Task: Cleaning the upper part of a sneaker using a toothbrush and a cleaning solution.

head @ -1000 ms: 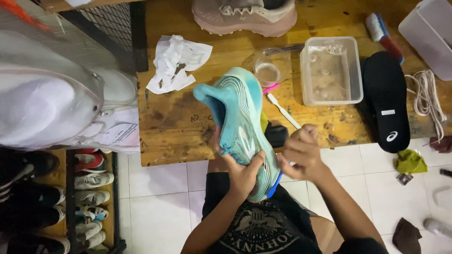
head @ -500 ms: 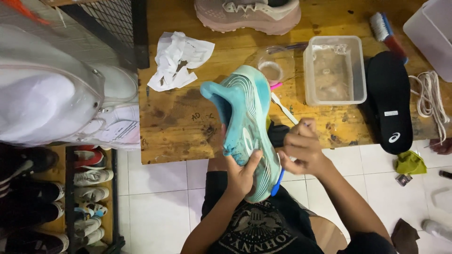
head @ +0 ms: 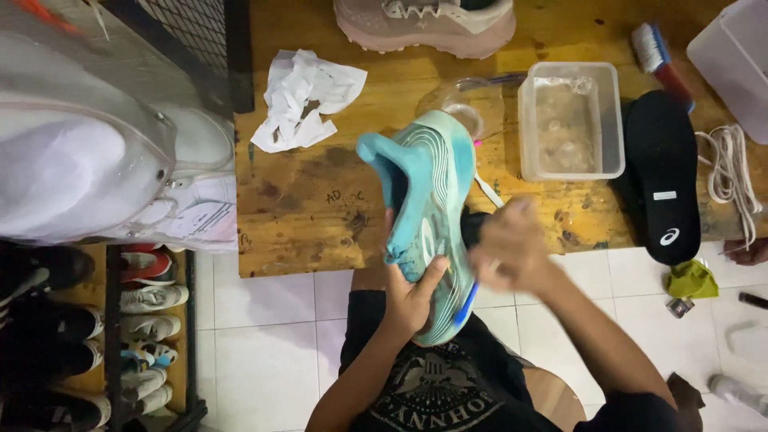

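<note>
A teal and white sneaker (head: 432, 200) is held over the near edge of a stained wooden table (head: 320, 200), sole side turned to the right. My left hand (head: 412, 292) grips it from below, at the lower part of the upper. My right hand (head: 512, 248), blurred with motion, is pressed against the shoe's right side and is closed on a thin white brush handle (head: 486, 190) with a pink tip. The brush head is hidden behind the shoe and hand.
On the table are a clear plastic tub of soapy water (head: 572, 120), a clear bowl (head: 464, 100), crumpled white paper (head: 304, 96), a beige sneaker (head: 424, 24), a scrub brush (head: 660, 60), a black insole (head: 660, 176) and white laces (head: 732, 172). A shoe rack (head: 136, 320) stands lower left.
The sneaker has shifted a little to the right and turned. My right hand has slid along its side and is now blurred; my left hand keeps its grip.
</note>
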